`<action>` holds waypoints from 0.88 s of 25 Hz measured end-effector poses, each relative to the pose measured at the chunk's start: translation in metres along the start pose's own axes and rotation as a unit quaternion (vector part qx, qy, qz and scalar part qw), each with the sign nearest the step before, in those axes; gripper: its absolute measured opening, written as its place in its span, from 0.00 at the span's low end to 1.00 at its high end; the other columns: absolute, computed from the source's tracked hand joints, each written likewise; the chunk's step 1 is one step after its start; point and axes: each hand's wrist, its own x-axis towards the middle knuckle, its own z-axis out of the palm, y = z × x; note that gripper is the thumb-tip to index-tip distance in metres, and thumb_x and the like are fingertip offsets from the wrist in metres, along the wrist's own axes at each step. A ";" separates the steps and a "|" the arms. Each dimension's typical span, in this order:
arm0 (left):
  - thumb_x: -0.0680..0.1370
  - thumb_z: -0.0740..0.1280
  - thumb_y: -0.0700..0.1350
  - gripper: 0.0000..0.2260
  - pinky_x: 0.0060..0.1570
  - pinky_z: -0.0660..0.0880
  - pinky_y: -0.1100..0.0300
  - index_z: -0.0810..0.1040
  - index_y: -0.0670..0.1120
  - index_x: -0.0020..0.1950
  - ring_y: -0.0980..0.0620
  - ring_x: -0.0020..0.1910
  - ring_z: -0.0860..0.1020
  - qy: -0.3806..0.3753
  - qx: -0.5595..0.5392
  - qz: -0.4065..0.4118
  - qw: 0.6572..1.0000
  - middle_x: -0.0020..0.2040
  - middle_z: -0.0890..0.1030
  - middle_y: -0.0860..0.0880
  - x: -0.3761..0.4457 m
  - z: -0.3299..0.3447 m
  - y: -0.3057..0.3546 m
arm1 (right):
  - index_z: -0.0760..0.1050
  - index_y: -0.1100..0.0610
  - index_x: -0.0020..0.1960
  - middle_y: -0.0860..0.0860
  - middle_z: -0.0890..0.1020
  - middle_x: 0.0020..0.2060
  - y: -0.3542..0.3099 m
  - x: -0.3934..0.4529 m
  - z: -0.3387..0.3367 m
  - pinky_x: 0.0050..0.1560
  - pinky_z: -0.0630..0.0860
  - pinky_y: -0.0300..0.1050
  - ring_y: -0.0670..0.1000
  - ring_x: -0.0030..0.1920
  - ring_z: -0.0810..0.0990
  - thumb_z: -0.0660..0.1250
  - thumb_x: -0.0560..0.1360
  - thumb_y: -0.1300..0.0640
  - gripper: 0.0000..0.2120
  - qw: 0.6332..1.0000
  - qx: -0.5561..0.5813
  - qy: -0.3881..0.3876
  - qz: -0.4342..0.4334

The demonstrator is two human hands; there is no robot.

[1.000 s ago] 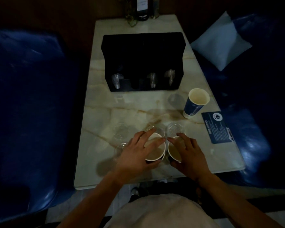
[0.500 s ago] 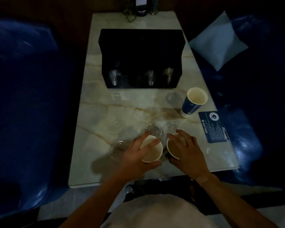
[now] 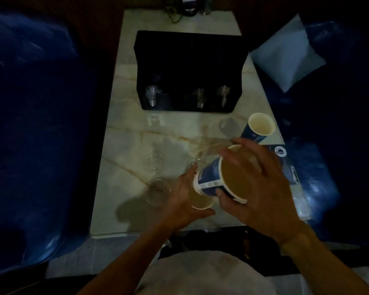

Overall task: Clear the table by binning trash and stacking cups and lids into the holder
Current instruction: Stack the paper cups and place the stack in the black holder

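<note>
- Marble tabletop (image 3: 132,145) runs away from me between dark blue seats, dimly lit, with a pale cushion (image 3: 285,54) at 2 o'clock.
- My right hand (image 3: 262,188) has its grip closed around a blue paper cup (image 3: 211,177), tilted on its side, mouth toward me and base pointing to 9 o'clock.
- My left hand (image 3: 183,201) wraps its grip round a second cup (image 3: 200,201) standing on the tabletop near the front edge; the tilted cup's base sits right at its rim, but whether it has entered I cannot tell.
- A third cup (image 3: 258,128) stands apart at 1 o'clock, just beyond my right fingers.
- Clear lids (image 3: 155,162) lie at 10 o'clock of my left hand, one more (image 3: 158,190) just beside it.
- Black holder (image 3: 190,69) stands at 12 o'clock, clear cups (image 3: 151,95) showing in its front slots.
- A dark blue card (image 3: 285,165) lies at 3 o'clock, partly under my right hand.
</note>
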 end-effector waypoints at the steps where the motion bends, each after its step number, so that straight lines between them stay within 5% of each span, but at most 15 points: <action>1: 0.60 0.77 0.68 0.50 0.51 0.80 0.61 0.57 0.58 0.76 0.60 0.61 0.76 -0.011 -0.038 -0.011 0.999 0.67 0.76 0.52 0.001 0.000 0.001 | 0.62 0.40 0.71 0.50 0.66 0.72 -0.003 -0.002 0.007 0.65 0.64 0.40 0.52 0.68 0.67 0.67 0.67 0.40 0.33 1.000 -0.007 -0.026 -0.004; 3: 0.64 0.77 0.65 0.49 0.60 0.78 0.55 0.57 0.51 0.78 0.57 0.66 0.75 -0.025 -0.106 -0.008 0.994 0.69 0.72 0.56 0.000 0.002 -0.006 | 0.63 0.39 0.71 0.48 0.66 0.72 -0.005 -0.008 0.027 0.58 0.72 0.44 0.53 0.65 0.68 0.66 0.67 0.40 0.33 0.998 -0.017 -0.055 -0.011; 7: 0.65 0.79 0.61 0.51 0.66 0.66 0.72 0.54 0.52 0.79 0.61 0.73 0.66 -0.019 -0.134 0.012 0.991 0.74 0.63 0.64 -0.009 0.005 -0.011 | 0.62 0.40 0.71 0.48 0.65 0.73 0.004 -0.017 0.067 0.58 0.77 0.49 0.53 0.65 0.68 0.65 0.68 0.40 0.33 0.995 -0.028 -0.101 0.008; 14: 0.68 0.79 0.55 0.39 0.62 0.75 0.43 0.65 0.52 0.73 0.46 0.66 0.74 -0.006 -0.135 -0.007 0.991 0.68 0.73 0.50 -0.012 0.012 -0.026 | 0.56 0.38 0.73 0.46 0.58 0.74 0.026 -0.026 0.112 0.62 0.71 0.49 0.51 0.69 0.61 0.61 0.70 0.31 0.34 0.984 -0.010 -0.176 -0.002; 16: 0.67 0.79 0.57 0.36 0.58 0.78 0.43 0.66 0.57 0.70 0.48 0.63 0.77 -0.003 -0.123 -0.031 0.992 0.65 0.75 0.53 -0.015 0.013 -0.031 | 0.55 0.37 0.73 0.45 0.56 0.75 0.031 -0.028 0.119 0.62 0.70 0.50 0.51 0.70 0.60 0.59 0.71 0.29 0.34 0.980 0.003 -0.198 -0.002; 19: 0.65 0.79 0.62 0.39 0.56 0.80 0.56 0.65 0.61 0.71 0.54 0.61 0.78 -0.010 -0.100 -0.047 0.994 0.64 0.76 0.58 -0.016 0.016 -0.040 | 0.55 0.37 0.72 0.44 0.55 0.75 0.033 -0.031 0.126 0.62 0.72 0.50 0.51 0.69 0.61 0.60 0.71 0.30 0.33 0.981 0.011 -0.196 0.009; 22: 0.66 0.79 0.61 0.39 0.57 0.79 0.49 0.65 0.58 0.72 0.54 0.62 0.78 -0.025 -0.092 -0.053 0.994 0.65 0.76 0.57 -0.016 0.018 -0.046 | 0.56 0.37 0.71 0.44 0.57 0.75 0.031 -0.032 0.130 0.61 0.73 0.50 0.52 0.69 0.61 0.60 0.70 0.31 0.32 0.981 0.022 -0.189 0.030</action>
